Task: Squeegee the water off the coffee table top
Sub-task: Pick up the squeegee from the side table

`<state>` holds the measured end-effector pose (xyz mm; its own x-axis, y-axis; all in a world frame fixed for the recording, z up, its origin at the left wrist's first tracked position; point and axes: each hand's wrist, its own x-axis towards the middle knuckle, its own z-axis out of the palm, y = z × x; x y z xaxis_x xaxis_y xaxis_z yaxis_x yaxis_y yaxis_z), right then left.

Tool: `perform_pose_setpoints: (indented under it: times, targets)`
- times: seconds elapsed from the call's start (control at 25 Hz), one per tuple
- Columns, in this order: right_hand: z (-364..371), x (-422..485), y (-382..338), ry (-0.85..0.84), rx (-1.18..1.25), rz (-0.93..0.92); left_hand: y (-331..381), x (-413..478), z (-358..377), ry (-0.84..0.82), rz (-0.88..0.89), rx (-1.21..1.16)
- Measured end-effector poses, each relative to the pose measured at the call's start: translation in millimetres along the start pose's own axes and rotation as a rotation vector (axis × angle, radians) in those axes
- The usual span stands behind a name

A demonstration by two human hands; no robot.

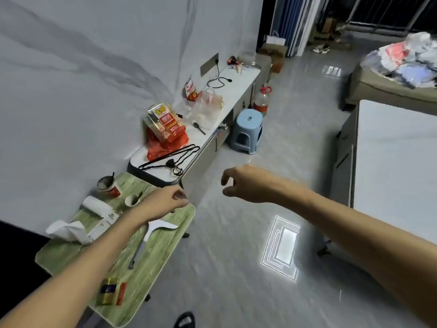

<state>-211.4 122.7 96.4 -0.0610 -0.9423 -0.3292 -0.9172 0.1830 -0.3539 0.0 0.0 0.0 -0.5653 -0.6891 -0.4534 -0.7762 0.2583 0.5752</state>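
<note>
A white squeegee (151, 235) with a grey handle lies flat on the green wood-grain side table (163, 263) at lower left. My left hand (163, 200) hovers over the far edge of that table, just beyond the squeegee's blade, fingers curled loosely and holding nothing. My right hand (241, 183) hangs in the air over the floor, fingers apart and curled, empty. The white coffee table top (397, 166) fills the right edge of view, far from both hands.
Two paper cups (110, 185), crumpled tissues (68, 229) and a small box (110, 291) share the green table. A low white cabinet (212, 124) with snack bags and hangers runs along the wall. A blue stool (247, 131) and a bottle (261, 100) stand on the glossy floor.
</note>
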Motion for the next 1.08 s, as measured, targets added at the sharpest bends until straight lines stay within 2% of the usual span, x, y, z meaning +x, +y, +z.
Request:
perform_pose_setpoints:
  times: [0.08,0.24,0.44,0.6,0.72,0.84,0.96,1.08]
  targets:
    - [28,52,-11,-0.018,0.024,-0.002,-52,37,12,0.052,-0.089,-0.131]
    - [101,149,-28,-0.096,0.097,0.039,-174,121,55,0.092,-0.318,-0.211]
    - [197,256,-34,-0.150,0.164,0.078,-323,211,119,-0.041,-0.491,-0.005]
    - [244,297,-24,-0.185,0.216,0.088,-389,256,154,-0.104,-0.542,0.106]
    - [259,304,-12,-0.223,0.228,0.119,-409,267,166,-0.097,-0.559,0.175]
    - [255,297,2,-0.252,0.262,0.155,-405,269,162,-0.189,-0.522,0.130]
    - [239,276,19,-0.242,0.274,0.202,-364,263,147,-0.245,-0.483,-0.121]
    - [207,238,32,-0.238,0.294,0.272,-273,243,109,-0.281,-0.408,-0.419]
